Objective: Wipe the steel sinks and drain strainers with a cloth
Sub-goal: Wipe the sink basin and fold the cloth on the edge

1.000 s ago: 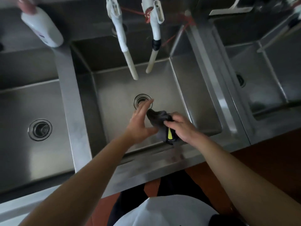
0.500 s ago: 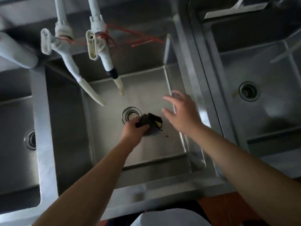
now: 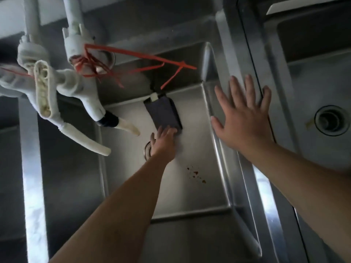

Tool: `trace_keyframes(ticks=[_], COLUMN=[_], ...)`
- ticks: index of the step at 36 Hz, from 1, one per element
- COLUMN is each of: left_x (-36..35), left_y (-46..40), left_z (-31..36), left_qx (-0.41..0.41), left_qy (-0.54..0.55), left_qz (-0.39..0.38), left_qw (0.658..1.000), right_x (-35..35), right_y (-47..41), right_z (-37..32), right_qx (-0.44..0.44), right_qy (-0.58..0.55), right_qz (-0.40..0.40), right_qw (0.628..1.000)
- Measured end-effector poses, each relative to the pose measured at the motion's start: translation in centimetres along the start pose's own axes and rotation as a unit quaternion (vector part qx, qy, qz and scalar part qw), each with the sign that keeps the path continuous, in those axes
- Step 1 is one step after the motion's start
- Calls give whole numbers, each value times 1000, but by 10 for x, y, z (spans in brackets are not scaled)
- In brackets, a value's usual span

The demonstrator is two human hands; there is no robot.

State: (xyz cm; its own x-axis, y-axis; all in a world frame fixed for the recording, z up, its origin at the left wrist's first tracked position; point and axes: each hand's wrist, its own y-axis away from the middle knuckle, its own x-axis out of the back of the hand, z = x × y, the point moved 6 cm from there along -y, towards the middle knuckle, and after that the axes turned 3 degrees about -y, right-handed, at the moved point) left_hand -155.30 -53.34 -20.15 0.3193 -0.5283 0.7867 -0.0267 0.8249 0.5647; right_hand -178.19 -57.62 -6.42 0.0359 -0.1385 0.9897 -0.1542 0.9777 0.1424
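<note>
While the left hand (image 3: 164, 138) presses flat fingers on the near end of the dark cloth (image 3: 163, 112), spread on the floor of the middle sink (image 3: 191, 194) toward its back wall, the right hand (image 3: 243, 118) hovers open over the right rim. Wiping looks barely begun: reddish specks (image 3: 196, 174) remain, the strainer (image 3: 147, 150) beside the wrist looks untouched, and so does the right sink (image 3: 313, 78). The cloth is soft and folded flat; the steel is smooth and shiny.
</note>
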Motion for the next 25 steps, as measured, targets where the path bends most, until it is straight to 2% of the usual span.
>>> trace_keyframes(ticks=[2,4,7,10,13,18,22,25], left_x=[-14,-17,-17,-7,-4,-13,-12,-21], left_y=[0,-2,-14,-31,-53,-93,-111,-120], left_z=[0,-4,-10,0,19,23,6,-8], left_qx=[16,59,103,73,48,189,255,286], left_qy=[23,85,108,108,91,163,208,207], left_qz=[-18,13,51,102,112,86,184,187], left_qw=[999,995,987,986,988,965,926,917], right_x=[2,2,2,2,4,5,5,6], right_y=[1,1,1,0,0,0,-1,-1], right_z=[-1,-1,-3,-3,-3,-3,-2,-3], right_qx=[0,-6,-9,-11,-21,-37,-37,-40], right_qy=[5,11,29,31,27,24,26,22], right_qz=[0,-3,-9,2,15,21,17,9], right_qw=[1000,1000,1000,999,999,999,999,999])
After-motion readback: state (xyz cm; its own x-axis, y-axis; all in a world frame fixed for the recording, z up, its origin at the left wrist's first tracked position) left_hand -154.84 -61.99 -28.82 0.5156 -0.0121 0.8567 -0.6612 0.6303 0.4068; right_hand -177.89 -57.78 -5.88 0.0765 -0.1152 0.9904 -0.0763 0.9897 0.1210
